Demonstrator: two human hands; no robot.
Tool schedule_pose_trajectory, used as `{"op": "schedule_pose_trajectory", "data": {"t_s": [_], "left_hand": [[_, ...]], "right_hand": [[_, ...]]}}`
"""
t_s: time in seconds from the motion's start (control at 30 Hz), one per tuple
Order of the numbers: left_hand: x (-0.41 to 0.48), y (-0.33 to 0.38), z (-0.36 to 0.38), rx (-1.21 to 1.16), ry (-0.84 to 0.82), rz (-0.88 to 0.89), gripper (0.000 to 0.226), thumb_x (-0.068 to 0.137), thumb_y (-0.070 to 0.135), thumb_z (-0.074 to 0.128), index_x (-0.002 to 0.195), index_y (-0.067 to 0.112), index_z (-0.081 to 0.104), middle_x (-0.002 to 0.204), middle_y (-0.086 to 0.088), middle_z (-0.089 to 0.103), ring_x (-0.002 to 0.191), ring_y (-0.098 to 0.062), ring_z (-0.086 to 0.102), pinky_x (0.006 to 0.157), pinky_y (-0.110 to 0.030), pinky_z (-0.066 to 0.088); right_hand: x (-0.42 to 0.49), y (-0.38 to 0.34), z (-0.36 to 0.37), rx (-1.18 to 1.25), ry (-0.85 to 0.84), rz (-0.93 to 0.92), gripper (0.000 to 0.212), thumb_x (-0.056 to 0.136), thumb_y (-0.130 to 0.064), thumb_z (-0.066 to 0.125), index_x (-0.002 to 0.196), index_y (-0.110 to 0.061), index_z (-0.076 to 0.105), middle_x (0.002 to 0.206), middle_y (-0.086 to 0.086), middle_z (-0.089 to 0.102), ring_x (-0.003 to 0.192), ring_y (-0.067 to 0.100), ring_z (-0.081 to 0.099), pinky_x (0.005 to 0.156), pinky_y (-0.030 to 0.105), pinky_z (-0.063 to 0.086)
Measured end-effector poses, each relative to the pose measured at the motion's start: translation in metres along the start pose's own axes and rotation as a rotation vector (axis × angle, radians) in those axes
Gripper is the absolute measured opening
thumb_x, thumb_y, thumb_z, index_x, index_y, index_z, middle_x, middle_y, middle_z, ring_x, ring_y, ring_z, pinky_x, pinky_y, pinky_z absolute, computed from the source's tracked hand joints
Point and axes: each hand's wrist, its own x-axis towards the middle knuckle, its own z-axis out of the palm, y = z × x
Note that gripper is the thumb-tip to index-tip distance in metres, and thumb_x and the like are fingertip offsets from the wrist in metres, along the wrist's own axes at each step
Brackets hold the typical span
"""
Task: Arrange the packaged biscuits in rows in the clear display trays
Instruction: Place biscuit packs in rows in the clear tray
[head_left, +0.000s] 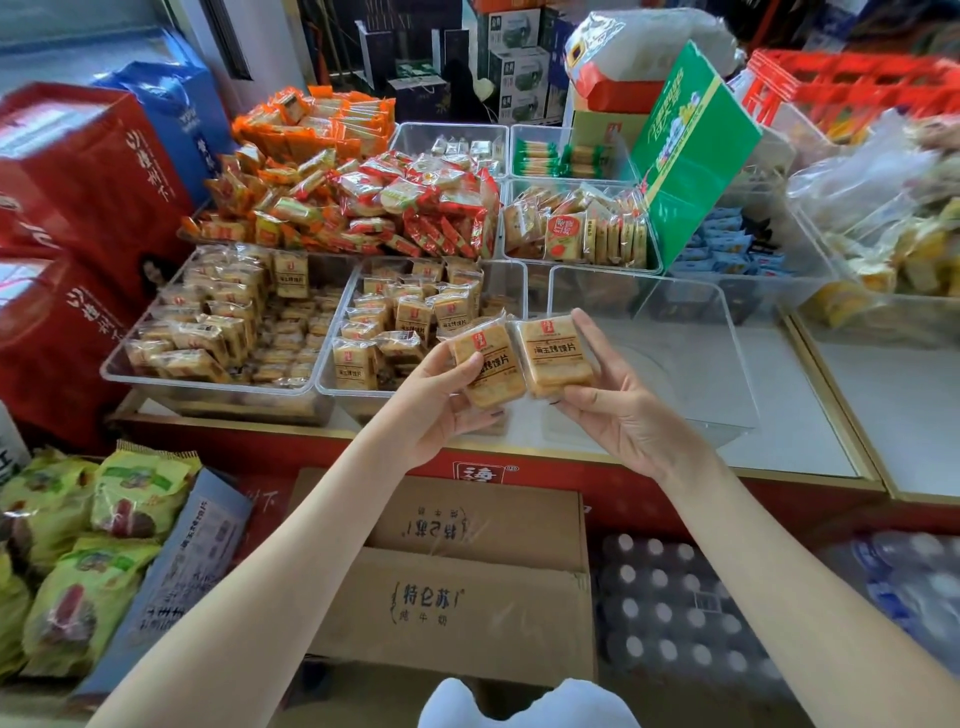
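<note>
The left hand (436, 400) grips 1 biscuit pack (493, 364), thumb curled over its front and fingers behind it. The right hand (623, 421) clamps a 2nd pack (553, 351), thumb along its right edge and fingers underneath. The 2 packs are held just beside each other above the front of the counter (805, 405), between the middle tray (508, 283), partly filled with upright packs of the same kind, and the right tray (701, 332). The left tray (111, 371) holds more of them. A cardboard box (452, 597) sits below the counter.
</note>
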Motion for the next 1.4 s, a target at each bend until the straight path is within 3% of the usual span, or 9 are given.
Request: {"op": "schedule_pose_trajectory", "data": {"t_s": [0.4, 0.53, 0.63, 0.8, 0.97, 1.03, 1.17, 1.33, 1.4], "left_hand": [[0.001, 0.000, 0.001, -0.132, -0.075, -0.005, 0.037, 0.085, 0.022, 0.059, 0.120, 0.011, 0.055, 0.114, -0.011, 0.069, 0.100, -0.025, 0.071, 0.074, -0.035, 0.061], [0.004, -0.006, 0.008, -0.050, -0.081, -0.004, 0.029, 0.090, 0.028, 0.055, 0.110, 0.006, 0.058, 0.103, -0.011, 0.072, 0.089, -0.023, 0.070, 0.079, -0.034, 0.058], [0.007, -0.010, 0.010, 0.047, 0.017, -0.007, 0.025, 0.098, 0.029, 0.050, 0.110, 0.010, 0.061, 0.099, -0.007, 0.072, 0.088, -0.020, 0.068, 0.085, -0.038, 0.057], [0.004, -0.014, 0.023, 0.150, 0.105, -0.046, 0.031, 0.103, 0.032, 0.042, 0.105, 0.014, 0.068, 0.092, -0.005, 0.073, 0.081, -0.016, 0.062, 0.100, -0.044, 0.045], [0.007, -0.010, 0.030, 0.180, 0.188, -0.105, 0.037, 0.101, 0.043, 0.043, 0.108, 0.013, 0.064, 0.116, -0.019, 0.069, 0.111, -0.033, 0.065, 0.100, -0.046, 0.051], [0.008, -0.009, 0.029, 0.193, 0.133, -0.130, 0.045, 0.090, 0.053, 0.051, 0.109, 0.014, 0.065, 0.111, -0.014, 0.072, 0.110, -0.032, 0.066, 0.100, -0.044, 0.051], [0.008, -0.009, 0.027, 0.122, 0.110, -0.142, 0.030, 0.093, 0.030, 0.060, 0.111, 0.006, 0.063, 0.114, -0.018, 0.070, 0.114, -0.035, 0.064, 0.104, -0.047, 0.048], [0.006, -0.007, 0.025, -0.105, 0.040, -0.125, 0.030, 0.092, 0.029, 0.058, 0.116, 0.010, 0.058, 0.122, -0.019, 0.067, 0.112, -0.030, 0.064, 0.096, -0.038, 0.053], [0.006, -0.007, 0.025, -0.038, 0.026, -0.125, 0.037, 0.086, 0.034, 0.060, 0.116, 0.013, 0.060, 0.123, -0.016, 0.066, 0.117, -0.029, 0.061, 0.104, -0.038, 0.047]], "right_hand": [[-0.001, 0.002, -0.012, -0.161, 0.124, -0.135, 0.089, 0.086, 0.022, 0.040, 0.153, -0.034, 0.021, 0.147, 0.009, 0.046, 0.126, 0.020, 0.055, 0.096, 0.028, 0.049], [0.002, 0.003, -0.003, -0.141, -0.013, -0.095, 0.065, 0.093, -0.002, 0.047, 0.151, -0.025, 0.029, 0.128, 0.008, 0.056, 0.118, 0.020, 0.055, 0.103, 0.031, 0.046], [0.006, 0.002, 0.004, -0.020, -0.015, -0.068, 0.044, 0.103, -0.023, 0.033, 0.147, -0.019, 0.039, 0.129, 0.009, 0.057, 0.119, 0.020, 0.055, 0.104, 0.034, 0.045], [0.009, 0.005, 0.004, 0.087, 0.091, 0.006, 0.040, 0.103, -0.024, 0.032, 0.129, -0.002, 0.052, 0.119, 0.016, 0.066, 0.112, 0.023, 0.064, 0.093, 0.030, 0.053], [0.009, 0.006, 0.001, -0.003, 0.097, 0.080, 0.047, 0.095, -0.030, 0.042, 0.133, -0.003, 0.052, 0.127, 0.018, 0.062, 0.116, 0.027, 0.060, 0.096, 0.037, 0.052], [0.008, 0.006, 0.000, -0.028, 0.118, 0.091, 0.049, 0.095, -0.029, 0.043, 0.135, -0.002, 0.051, 0.124, 0.018, 0.063, 0.113, 0.027, 0.062, 0.091, 0.036, 0.054], [0.007, 0.004, -0.005, 0.142, 0.115, 0.105, 0.047, 0.097, -0.021, 0.045, 0.141, -0.004, 0.042, 0.123, 0.019, 0.062, 0.115, 0.030, 0.061, 0.086, 0.041, 0.056], [0.003, -0.001, -0.012, 0.251, 0.050, 0.086, 0.037, 0.092, -0.011, 0.046, 0.127, -0.003, 0.052, 0.112, 0.015, 0.068, 0.104, 0.026, 0.067, 0.095, 0.040, 0.052], [0.005, -0.002, -0.013, 0.208, 0.052, 0.115, 0.035, 0.091, -0.007, 0.048, 0.125, -0.001, 0.054, 0.112, 0.015, 0.067, 0.103, 0.025, 0.066, 0.091, 0.038, 0.056]]}}
